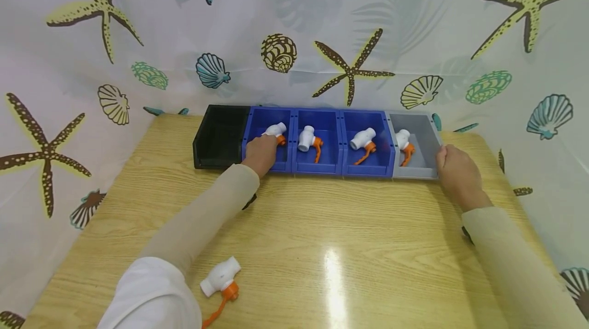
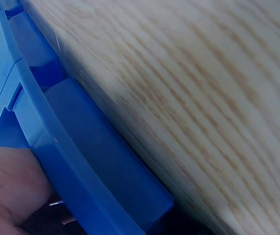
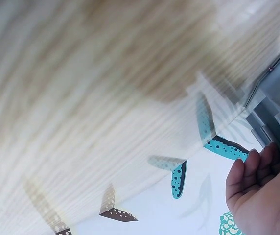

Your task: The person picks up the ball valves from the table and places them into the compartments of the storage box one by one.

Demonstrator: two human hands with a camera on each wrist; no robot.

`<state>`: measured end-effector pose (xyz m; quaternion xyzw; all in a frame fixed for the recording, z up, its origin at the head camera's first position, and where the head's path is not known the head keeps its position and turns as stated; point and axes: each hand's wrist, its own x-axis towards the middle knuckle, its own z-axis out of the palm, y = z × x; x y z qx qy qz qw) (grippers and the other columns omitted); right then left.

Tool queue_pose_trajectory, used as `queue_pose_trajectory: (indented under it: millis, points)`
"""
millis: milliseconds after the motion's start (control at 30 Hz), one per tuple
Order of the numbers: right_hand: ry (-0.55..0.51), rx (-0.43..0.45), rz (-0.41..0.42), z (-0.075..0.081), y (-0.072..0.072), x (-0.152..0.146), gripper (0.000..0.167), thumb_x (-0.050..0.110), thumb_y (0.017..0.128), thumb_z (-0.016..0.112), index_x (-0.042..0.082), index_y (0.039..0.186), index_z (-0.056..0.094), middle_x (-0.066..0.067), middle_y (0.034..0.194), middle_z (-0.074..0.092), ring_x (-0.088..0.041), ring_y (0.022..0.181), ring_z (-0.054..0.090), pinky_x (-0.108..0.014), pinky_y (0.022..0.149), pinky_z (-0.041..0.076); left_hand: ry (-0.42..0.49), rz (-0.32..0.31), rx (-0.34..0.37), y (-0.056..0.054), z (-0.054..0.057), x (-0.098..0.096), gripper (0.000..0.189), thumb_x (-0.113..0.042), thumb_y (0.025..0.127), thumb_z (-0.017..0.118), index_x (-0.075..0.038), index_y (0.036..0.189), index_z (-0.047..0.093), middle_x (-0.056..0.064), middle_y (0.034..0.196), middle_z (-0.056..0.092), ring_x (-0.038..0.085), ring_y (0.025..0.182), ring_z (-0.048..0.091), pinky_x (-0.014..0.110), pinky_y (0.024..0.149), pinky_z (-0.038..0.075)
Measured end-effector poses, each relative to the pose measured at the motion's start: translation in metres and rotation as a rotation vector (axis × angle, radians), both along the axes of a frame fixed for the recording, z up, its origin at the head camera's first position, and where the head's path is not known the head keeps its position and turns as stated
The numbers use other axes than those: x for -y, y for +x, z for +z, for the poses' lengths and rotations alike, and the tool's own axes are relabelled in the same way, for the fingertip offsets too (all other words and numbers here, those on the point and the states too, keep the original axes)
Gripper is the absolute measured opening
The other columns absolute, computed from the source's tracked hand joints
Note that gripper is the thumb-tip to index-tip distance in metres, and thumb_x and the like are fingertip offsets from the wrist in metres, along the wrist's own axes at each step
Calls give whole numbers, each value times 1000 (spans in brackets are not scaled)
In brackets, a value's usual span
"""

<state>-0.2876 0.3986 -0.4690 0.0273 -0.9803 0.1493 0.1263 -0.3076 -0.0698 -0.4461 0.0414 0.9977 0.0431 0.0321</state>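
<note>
My left hand (image 1: 261, 155) reaches over the front of the leftmost blue bin (image 1: 278, 167), its fingers at a white ball valve (image 1: 276, 129) with an orange handle. Part of the valve is hidden behind the hand, and the fingertips are out of sight. In the left wrist view the hand (image 2: 12, 188) is beside the blue bin's front rim (image 2: 66, 161). My right hand (image 1: 460, 173) grips the right wall of the grey bin (image 1: 414, 173), thumb at the rim. Its curled fingers (image 3: 250, 171) show outside that wall in the right wrist view.
Similar ball valves lie in the middle blue bin (image 1: 317, 169), the right blue bin (image 1: 368, 171) and the grey bin. A black bin (image 1: 218, 160) stands at the row's left end. Another ball valve (image 1: 222, 275) lies on the wooden table (image 1: 368, 237) near my left arm. A patterned curtain (image 1: 285, 12) hangs behind.
</note>
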Motion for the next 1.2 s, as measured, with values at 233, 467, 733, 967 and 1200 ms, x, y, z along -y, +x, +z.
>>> queue_pose_trajectory:
  millis: [233,467,733,967,1200]
  points:
    - [0,9,3,-1,2,1,48,31,99,15,-1,79,45,-24,77,52,-41,73,53,-52,60,37,-16,-27,-7,1,-3,2,18,-13,94,52,-6,107,62,12,101,64,29,84,61,44,68,51]
    - [-14,14,8,-1,4,2,50,31,99,15,-4,85,48,-30,87,55,-47,83,54,-56,66,38,-61,-86,-44,9,1,4,18,-12,94,52,-5,108,61,13,100,61,28,85,61,42,68,52]
    - [-12,-3,5,1,4,1,50,31,99,15,-4,85,49,-28,83,55,-45,80,54,-55,64,38,67,-192,-198,31,30,12,23,-21,93,54,-4,107,60,10,92,60,21,72,57,36,60,51]
    - [-19,9,13,0,3,0,50,30,99,15,-5,86,49,-29,85,55,-47,81,54,-56,66,38,180,-234,-184,69,58,36,18,-22,91,58,-10,104,64,2,90,58,17,72,50,29,62,47]
    - [-16,16,-1,-3,0,-2,50,33,99,14,-1,81,46,-25,79,52,-43,75,53,-53,61,37,233,-250,-109,114,63,69,21,-25,89,61,-10,104,63,2,94,59,16,82,56,32,71,49]
